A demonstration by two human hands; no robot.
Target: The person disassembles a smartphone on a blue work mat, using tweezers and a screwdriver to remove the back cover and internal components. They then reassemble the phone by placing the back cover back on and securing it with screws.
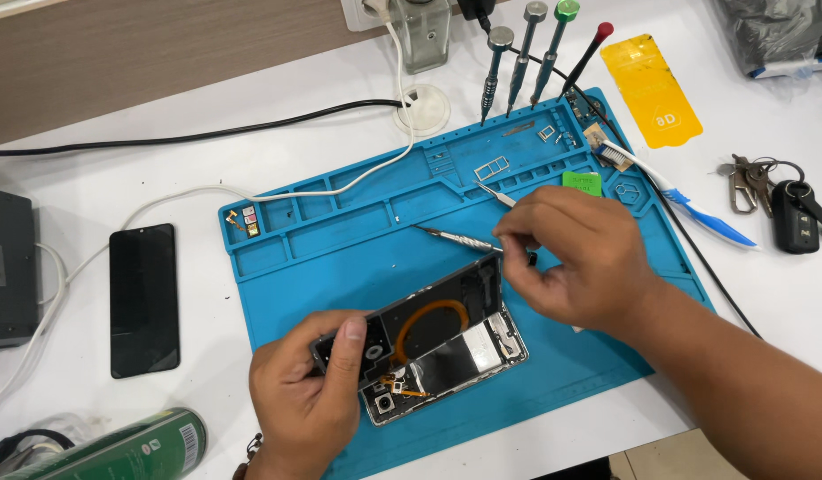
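- The left hand (309,400) clamps its fingers on the near end of an opened phone (429,342) lying on the blue mat (340,249).
- The right hand (575,258) pinches tweezers (498,196) just above the phone's far edge; a screwdriver (451,236) lies beside those fingers.
- Beyond the right fingers sit a small green label (582,183) and, on the bench, a yellow rounded film (651,89).
- Left of the left fingers lies a green can (135,449).

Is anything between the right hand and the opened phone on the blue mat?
Nothing visible. The right hand hangs just above the top edge of the opened phone, which the left hand grips. A screwdriver and tweezers lie by its fingers, not between.
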